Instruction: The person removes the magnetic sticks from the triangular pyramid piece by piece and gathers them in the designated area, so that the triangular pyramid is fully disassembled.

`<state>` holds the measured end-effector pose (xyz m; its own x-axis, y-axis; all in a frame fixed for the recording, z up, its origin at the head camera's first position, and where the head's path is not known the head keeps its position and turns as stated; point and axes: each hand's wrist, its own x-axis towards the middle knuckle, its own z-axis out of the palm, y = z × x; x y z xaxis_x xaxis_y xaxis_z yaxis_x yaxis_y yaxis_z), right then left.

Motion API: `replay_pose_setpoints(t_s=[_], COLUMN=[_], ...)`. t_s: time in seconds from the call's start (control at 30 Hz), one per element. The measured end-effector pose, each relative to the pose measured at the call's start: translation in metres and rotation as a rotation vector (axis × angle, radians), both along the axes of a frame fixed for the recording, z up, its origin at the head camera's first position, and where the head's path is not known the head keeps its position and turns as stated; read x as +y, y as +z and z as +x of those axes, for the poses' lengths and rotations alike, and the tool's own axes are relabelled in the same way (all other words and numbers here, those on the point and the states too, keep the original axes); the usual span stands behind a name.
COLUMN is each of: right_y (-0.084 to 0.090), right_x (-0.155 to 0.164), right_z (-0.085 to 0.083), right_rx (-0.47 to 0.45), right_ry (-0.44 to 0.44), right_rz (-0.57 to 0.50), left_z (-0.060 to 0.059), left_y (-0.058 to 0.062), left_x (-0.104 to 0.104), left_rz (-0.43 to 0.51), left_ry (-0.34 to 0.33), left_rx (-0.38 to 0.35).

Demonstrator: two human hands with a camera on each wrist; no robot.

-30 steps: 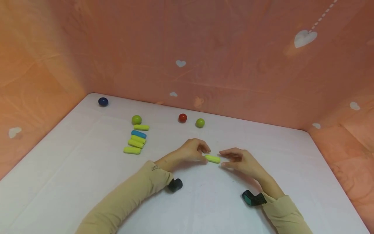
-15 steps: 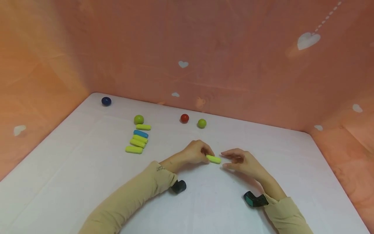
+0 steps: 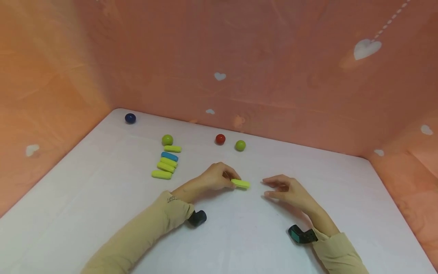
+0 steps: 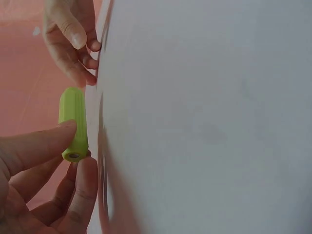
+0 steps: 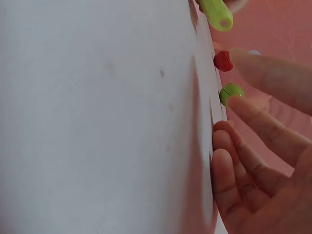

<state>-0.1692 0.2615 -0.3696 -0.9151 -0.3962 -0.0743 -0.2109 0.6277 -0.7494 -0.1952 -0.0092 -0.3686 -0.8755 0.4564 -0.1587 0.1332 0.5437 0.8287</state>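
My left hand (image 3: 217,177) pinches a short yellow-green ribbed plastic stick (image 3: 241,184) between thumb and fingers. In the left wrist view, the stick (image 4: 73,109) shows long grooves and a small hole in the end by the fingers. Its far end points towards my right hand (image 3: 285,190), which holds nothing; the thumb and fingers there are spread apart and low over the table, with a gap to the stick. The right wrist view shows the other end of the stick (image 5: 217,14) at the top, also with a hole.
Left on the white table (image 3: 253,236) lie several similar yellow-green sticks (image 3: 161,174) and a blue stick (image 3: 169,156). Behind are a green ball (image 3: 167,140), a red ball (image 3: 220,139), another green ball (image 3: 240,145) and a dark blue ball (image 3: 130,118). Pink cloth walls (image 3: 273,76) enclose the table.
The left hand has closed its fingers on the yellow-green stick and drawn it left, away from the right hand. The right hand has stayed nearly still. The head view has shifted slightly.
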Motion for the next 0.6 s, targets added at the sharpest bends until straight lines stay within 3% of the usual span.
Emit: replay_pose_setpoints(t_s=[0.13, 0.43, 0.6], right_y=[0.000, 0.002, 0.003], right_x=[0.000, 0.000, 0.000], right_z=[0.000, 0.001, 0.001], right_rx=[-0.003, -0.022, -0.022], right_ry=[-0.013, -0.018, -0.016], right_rz=[0.010, -0.011, -0.012], left_z=[0.004, 0.015, 0.016], left_y=[0.002, 0.010, 0.013], left_x=[-0.010, -0.044, -0.062], left_rz=[-0.001, 0.076, 0.018], left_ry=[0.019, 0.052, 0.038], left_rx=[-0.002, -0.078, -0.035])
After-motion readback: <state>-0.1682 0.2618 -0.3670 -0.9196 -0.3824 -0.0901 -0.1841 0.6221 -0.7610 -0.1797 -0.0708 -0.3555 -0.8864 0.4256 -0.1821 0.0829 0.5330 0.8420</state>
